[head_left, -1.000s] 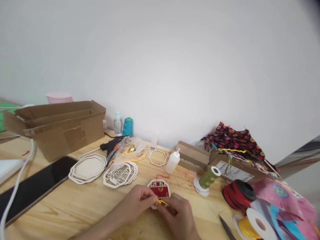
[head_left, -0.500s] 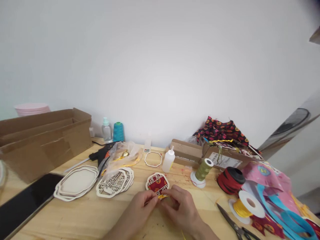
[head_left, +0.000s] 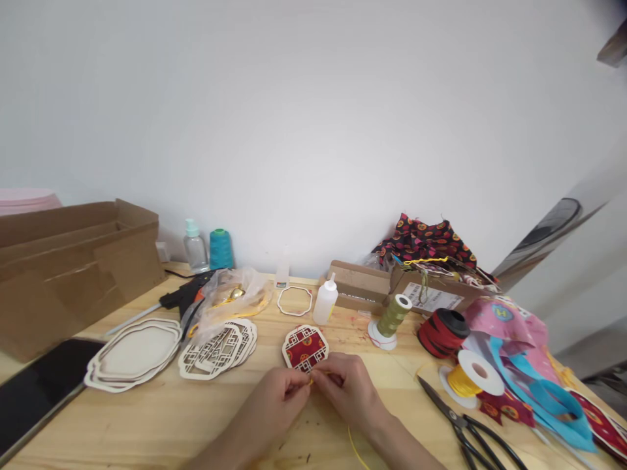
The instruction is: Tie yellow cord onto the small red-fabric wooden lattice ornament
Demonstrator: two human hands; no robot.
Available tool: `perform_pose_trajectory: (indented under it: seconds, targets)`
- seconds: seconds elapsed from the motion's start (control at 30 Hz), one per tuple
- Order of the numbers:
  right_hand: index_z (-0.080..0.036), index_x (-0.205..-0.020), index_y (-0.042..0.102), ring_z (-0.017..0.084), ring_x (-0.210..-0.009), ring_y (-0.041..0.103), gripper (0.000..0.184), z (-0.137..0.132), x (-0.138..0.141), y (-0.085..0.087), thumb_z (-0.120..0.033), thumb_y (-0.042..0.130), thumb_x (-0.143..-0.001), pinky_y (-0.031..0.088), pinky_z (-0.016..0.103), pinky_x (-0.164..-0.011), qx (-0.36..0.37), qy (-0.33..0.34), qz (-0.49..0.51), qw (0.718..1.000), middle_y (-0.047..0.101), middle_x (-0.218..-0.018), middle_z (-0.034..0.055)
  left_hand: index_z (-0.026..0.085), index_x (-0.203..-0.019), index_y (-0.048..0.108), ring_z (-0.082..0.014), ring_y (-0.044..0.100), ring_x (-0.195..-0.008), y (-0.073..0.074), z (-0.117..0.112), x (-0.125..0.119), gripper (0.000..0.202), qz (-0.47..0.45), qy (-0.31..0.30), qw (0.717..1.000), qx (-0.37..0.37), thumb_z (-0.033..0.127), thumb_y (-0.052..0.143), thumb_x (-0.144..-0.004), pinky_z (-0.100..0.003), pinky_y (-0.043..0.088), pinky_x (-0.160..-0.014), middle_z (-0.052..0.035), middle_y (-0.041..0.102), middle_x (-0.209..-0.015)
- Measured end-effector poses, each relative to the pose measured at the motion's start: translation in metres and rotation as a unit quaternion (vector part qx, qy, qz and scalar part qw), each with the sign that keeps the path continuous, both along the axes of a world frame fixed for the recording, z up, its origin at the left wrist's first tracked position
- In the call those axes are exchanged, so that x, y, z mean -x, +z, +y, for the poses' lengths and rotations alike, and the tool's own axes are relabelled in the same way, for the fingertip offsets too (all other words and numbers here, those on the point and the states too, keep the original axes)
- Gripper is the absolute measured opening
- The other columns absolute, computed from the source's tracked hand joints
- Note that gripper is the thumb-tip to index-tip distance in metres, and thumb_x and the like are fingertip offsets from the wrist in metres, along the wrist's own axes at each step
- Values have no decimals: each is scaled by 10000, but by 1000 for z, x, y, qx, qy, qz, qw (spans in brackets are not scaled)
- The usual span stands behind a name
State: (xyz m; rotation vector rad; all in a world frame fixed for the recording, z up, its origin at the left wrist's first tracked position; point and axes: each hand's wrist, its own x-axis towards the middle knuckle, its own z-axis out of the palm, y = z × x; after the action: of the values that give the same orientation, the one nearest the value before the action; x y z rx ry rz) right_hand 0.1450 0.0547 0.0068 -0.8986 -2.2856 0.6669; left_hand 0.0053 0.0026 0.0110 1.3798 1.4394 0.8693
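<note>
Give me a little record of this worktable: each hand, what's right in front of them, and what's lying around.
Left hand: fingertips pinching yellow cord
Right hand: fingertips on the same cord, close to the left hand's
Just beyond the hands: wooden frame with red cloth
Right side: scissors, yellow spool, green spool
Left side: stacked lattice frames, cardboard box
Farther back: white bottle, upright

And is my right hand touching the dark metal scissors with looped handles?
Apart: the head view shows wooden tabletop between your right hand and the scissors.
</note>
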Motion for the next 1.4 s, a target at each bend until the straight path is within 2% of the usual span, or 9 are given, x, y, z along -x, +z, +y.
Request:
perform_pose_trajectory:
  seconds: [0.17,0.33,0.47,0.77,0.97,1.1,1.23,1.3,1.4]
  targets:
    - [-162,-618,612,75,-459,346,216,-1,1,-3,-202,446,-749,239,167,-409,39,-31,17,999,447,-501,-34,147,-547,585,-131,411,-495,1,0,-2,309,45,-8,998,-51,312,394,-724,-207,300,-482,34,499,-487]
    - [-129,-461,507,64,-452,266,287,-2,3,-6,-190,442,-734,183,170,-395,84,-48,28,995,287,-462,-51,155,-537,544,-114,372,-468,0,-5,-6,334,92,-10,992,-81,293,342,-764,-197,285,-470,44,443,-469]
    - [-124,-468,484,60,-449,228,306,-3,3,-11,-234,428,-747,148,175,-383,151,-61,60,985,248,-473,-51,165,-525,501,-99,327,-448,0,-7,-7,323,123,-19,988,-92,259,325,-778,-192,263,-460,57,376,-463]
    - [-116,-536,579,68,-476,323,263,-6,3,-6,-210,444,-742,223,167,-418,149,-48,103,982,389,-485,-35,163,-521,523,-102,318,-437,3,-5,-8,324,88,5,994,-70,312,356,-756,-187,259,-436,61,363,-449]
    - [-136,-614,647,78,-471,359,196,-3,-1,0,-240,506,-701,249,179,-425,141,-85,110,980,488,-513,-10,155,-527,577,-111,347,-457,3,-3,-7,322,64,22,995,-75,319,392,-735,-190,267,-449,50,423,-452]
    - [-112,-524,605,46,-383,255,239,-1,-4,6,-322,576,-634,176,176,-362,296,-112,172,933,388,-413,-44,163,-544,593,-116,330,-468,3,0,-5,314,51,25,996,-71,306,387,-734,-194,248,-444,50,418,-453]
    - [-107,-621,605,28,-326,102,265,-1,-7,10,-347,509,-683,83,173,-315,525,-47,283,801,182,-383,-105,157,-468,537,-97,245,-473,-1,2,-4,337,63,5,995,-71,263,371,-741,-199,183,-433,66,258,-464]
    - [-106,-711,604,28,-329,71,232,-2,-6,11,-301,479,-698,56,169,-310,579,-15,297,759,166,-395,-111,153,-452,520,-95,229,-481,-4,3,-3,339,70,1,995,-76,249,371,-741,-203,173,-437,65,222,-490]
    - [-108,-774,587,32,-317,127,197,-4,-3,9,-229,455,-691,75,163,-311,553,5,281,784,236,-368,-104,149,-479,531,-96,240,-482,-5,3,-2,326,61,-6,995,-76,247,367,-742,-204,188,-440,61,237,-499]
